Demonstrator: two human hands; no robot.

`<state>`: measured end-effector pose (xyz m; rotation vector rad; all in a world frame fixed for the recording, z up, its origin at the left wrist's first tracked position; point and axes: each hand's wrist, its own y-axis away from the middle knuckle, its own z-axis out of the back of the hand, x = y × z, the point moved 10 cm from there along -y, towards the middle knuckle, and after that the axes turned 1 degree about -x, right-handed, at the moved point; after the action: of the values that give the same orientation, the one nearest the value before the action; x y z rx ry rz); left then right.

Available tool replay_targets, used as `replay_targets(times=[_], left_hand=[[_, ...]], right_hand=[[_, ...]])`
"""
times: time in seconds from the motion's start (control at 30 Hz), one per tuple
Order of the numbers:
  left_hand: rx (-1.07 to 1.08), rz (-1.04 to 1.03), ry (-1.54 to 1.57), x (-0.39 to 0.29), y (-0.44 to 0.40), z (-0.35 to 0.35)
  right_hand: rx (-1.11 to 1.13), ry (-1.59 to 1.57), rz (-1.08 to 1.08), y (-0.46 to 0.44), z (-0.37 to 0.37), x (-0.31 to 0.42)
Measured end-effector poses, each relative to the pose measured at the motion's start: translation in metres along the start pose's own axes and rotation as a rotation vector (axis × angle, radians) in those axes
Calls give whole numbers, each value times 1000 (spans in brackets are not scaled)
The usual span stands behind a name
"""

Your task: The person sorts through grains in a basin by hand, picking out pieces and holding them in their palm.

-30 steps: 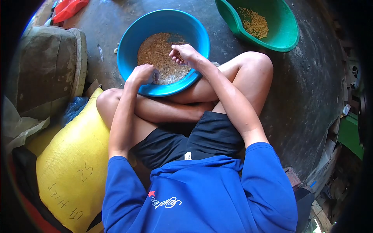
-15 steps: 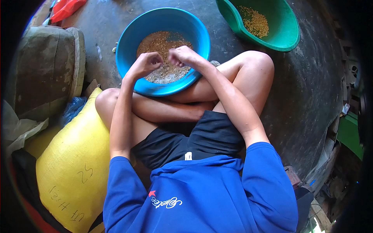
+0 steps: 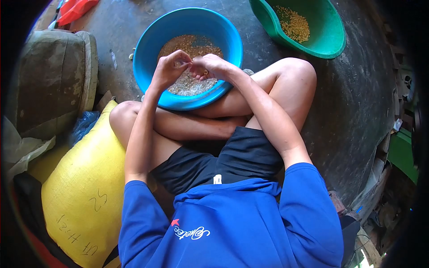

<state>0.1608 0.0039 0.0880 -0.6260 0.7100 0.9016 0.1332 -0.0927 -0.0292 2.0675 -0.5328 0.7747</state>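
Note:
Both hands hover over a blue basin (image 3: 147, 58) resting against my crossed legs. Inside it lies a coarse, tan and whitish grain mix (image 3: 190, 87). My left hand (image 3: 173, 67) is closed in a pinch, thumb and forefinger meeting at the fingertips of the other hand; what it pinches is too small to make out. My right hand (image 3: 211, 67) is palm-up with fingers curled, and a few yellow corn kernels (image 3: 206, 72) show in it. More corn kernels (image 3: 292, 24) lie in a green basin (image 3: 328, 31) at the upper right.
A full yellow sack (image 3: 85, 187) with handwriting leans by my left knee. Behind it stand a blue plastic bag (image 3: 85, 125) and a worn, cloth-covered bulky object (image 3: 51, 85). Red plastic (image 3: 76, 11) lies at the upper left of the dark floor (image 3: 348, 116).
My hands have come together over the blue basin; the left moved up and right until its fingertips met the right hand. The right hand has turned so the kernels in it show.

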Motion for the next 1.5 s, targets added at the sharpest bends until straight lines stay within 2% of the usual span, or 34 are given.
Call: replay_targets(times=[0.03,0.13,0.17,0.27,0.37,0.47,0.7,0.9,1.1,1.2,1.23,1.33,1.43,1.5], left_hand=[[-12,-4,8,2,0,2],[84,151,-7,20,2,6],[203,293,-88,34,10,4],[486,409,-454,91,48,-4],[585,442,-615,97,64,-4],[544,432,-689,90,57,-7],[679,509,-665,98,63,-18],[621,502,-673,97,58,-12],[403,404,-476,89,35,-1],[242,389,22,61,18,-4],[265,383,125,58,15,-10],[210,153,321,22,6,-12],[279,177,395,23,10,-22],[290,281,352,37,12,-23]], right_hand=[[15,-20,6,-2,0,-1],[-98,28,11,-1,13,-1],[-113,31,10,-1,15,1],[-155,36,12,-5,24,-1],[-168,32,26,-3,23,4],[-169,24,19,-3,23,4],[-190,50,44,1,23,8],[-198,77,55,-2,23,9],[-207,166,59,-3,23,8],[-153,148,-73,-2,17,-6],[-124,130,-135,1,12,-12],[7,29,-166,7,-8,-16],[50,-12,-89,3,-6,-11],[77,-55,-72,0,-7,-9]])
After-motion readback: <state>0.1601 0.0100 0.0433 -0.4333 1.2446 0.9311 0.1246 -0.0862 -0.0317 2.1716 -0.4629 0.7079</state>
